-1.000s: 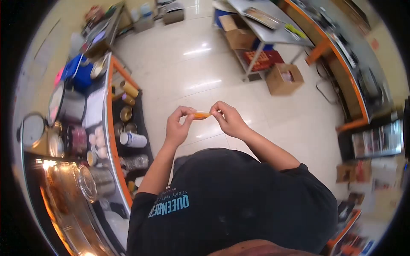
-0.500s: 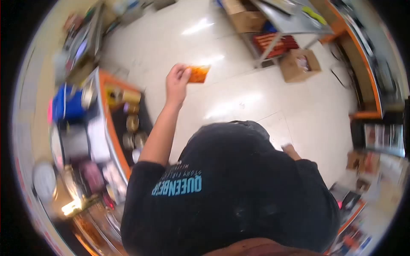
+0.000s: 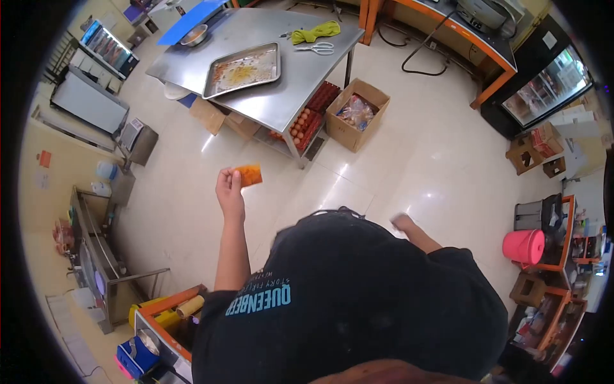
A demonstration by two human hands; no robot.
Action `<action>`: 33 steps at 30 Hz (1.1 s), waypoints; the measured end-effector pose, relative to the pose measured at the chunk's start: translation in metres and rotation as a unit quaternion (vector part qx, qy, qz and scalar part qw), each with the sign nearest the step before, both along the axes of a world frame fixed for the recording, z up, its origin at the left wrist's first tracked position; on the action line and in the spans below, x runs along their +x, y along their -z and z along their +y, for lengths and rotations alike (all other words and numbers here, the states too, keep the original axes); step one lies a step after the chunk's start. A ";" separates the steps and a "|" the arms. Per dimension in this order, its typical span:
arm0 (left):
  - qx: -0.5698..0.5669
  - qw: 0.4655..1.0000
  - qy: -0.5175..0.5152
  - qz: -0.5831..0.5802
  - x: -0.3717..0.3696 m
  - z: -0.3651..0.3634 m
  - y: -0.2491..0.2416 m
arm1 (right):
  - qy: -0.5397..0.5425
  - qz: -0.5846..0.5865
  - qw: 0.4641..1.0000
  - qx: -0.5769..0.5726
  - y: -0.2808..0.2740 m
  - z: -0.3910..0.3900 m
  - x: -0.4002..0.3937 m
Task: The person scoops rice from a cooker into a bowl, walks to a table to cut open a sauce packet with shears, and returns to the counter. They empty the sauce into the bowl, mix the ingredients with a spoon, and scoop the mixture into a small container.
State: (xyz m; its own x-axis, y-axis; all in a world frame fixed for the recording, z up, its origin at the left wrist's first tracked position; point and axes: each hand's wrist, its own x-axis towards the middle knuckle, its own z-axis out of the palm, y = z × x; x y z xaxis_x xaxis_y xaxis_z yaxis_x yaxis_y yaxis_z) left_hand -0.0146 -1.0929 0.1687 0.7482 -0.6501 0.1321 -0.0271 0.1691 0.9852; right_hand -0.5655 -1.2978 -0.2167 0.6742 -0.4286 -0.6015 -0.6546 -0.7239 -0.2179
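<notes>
My left hand (image 3: 229, 186) is held out ahead of me, closed, with thumb and fingers pinching one end of a flat orange piece (image 3: 249, 175). This piece is roughly rectangular, mottled with darker patches; I cannot make out its exact kind. Over the floor on the other side, beyond my dark shirt, is my right hand (image 3: 401, 222). It is small and smeared by motion, so its fingers do not show clearly. Ahead stands a steel table (image 3: 307, 86). A shallow metal baking tray (image 3: 277, 66) with crumbs and yellow residue rests on it.
Scissors (image 3: 315, 48), a yellow-green cloth (image 3: 323, 31), a metal bowl (image 3: 194, 36) and a blue board (image 3: 192, 20) are on the table. Egg trays (image 3: 306, 128) sit beneath. A cardboard box (image 3: 348, 134) stands beside it. An orange-edged shelf (image 3: 167, 301) is close at left; a pink bucket (image 3: 523, 247) at right.
My view has swung toward the steel table, bringing its top and the baking tray into sight. The orange piece is still in my left hand, now lower and further left in view.
</notes>
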 end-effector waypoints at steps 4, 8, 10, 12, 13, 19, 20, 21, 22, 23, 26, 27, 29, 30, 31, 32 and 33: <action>-0.030 0.995 0.026 0.092 0.022 -0.092 0.004 | 0.310 -0.258 0.898 0.178 -0.126 -0.117 0.181; -0.064 0.987 0.060 0.137 0.044 -0.177 -0.002 | 0.297 -0.412 0.850 0.139 -0.186 -0.243 0.287; -0.091 0.980 0.087 0.154 0.065 -0.220 0.003 | 0.267 -0.392 0.876 0.086 -0.229 -0.287 0.320; -0.116 0.972 0.117 0.168 0.076 -0.264 -0.002 | 0.304 -0.389 0.860 0.130 -0.251 -0.326 0.342; -0.099 0.970 0.147 0.169 0.086 -0.284 -0.002 | 0.319 -0.377 0.863 0.110 -0.260 -0.331 0.347; -0.029 0.986 0.163 0.027 0.130 -0.373 -0.020 | 0.273 -0.390 0.879 0.016 -0.279 -0.414 0.413; -0.020 0.988 0.153 -0.008 0.133 -0.383 -0.022 | 0.261 -0.386 0.885 0.006 -0.277 -0.430 0.427; -0.017 0.988 0.148 -0.033 0.137 -0.392 -0.026 | 0.244 -0.381 0.892 -0.005 -0.284 -0.446 0.442; -0.017 0.989 0.141 -0.038 0.139 -0.400 -0.031 | 0.221 -0.375 0.900 -0.014 -0.286 -0.463 0.457; -0.022 0.991 0.125 -0.041 0.137 -0.407 -0.037 | 0.197 -0.371 0.907 -0.033 -0.287 -0.483 0.471; -0.003 0.998 0.046 -0.032 0.123 -0.419 -0.047 | 0.114 -0.373 0.919 -0.059 -0.275 -0.537 0.522; 0.005 1.000 0.013 -0.027 0.117 -0.423 -0.050 | 0.090 -0.381 0.918 -0.058 -0.263 -0.558 0.538; 0.033 0.999 -0.024 -0.021 0.096 -0.432 -0.058 | 0.021 -0.409 0.909 -0.076 -0.234 -0.598 0.566; 0.054 0.998 -0.038 -0.018 0.083 -0.436 -0.064 | -0.017 -0.377 0.923 -0.072 -0.239 -0.610 0.575; 0.050 0.997 -0.051 0.000 0.069 -0.444 -0.073 | -0.052 -0.342 0.936 -0.069 -0.250 -0.616 0.580; 0.067 0.995 -0.070 0.008 0.057 -0.450 -0.078 | -0.087 -0.305 0.946 -0.066 -0.254 -0.618 0.582; 0.085 0.992 -0.089 0.020 0.047 -0.457 -0.082 | -0.119 -0.314 0.939 -0.077 -0.246 -0.623 0.587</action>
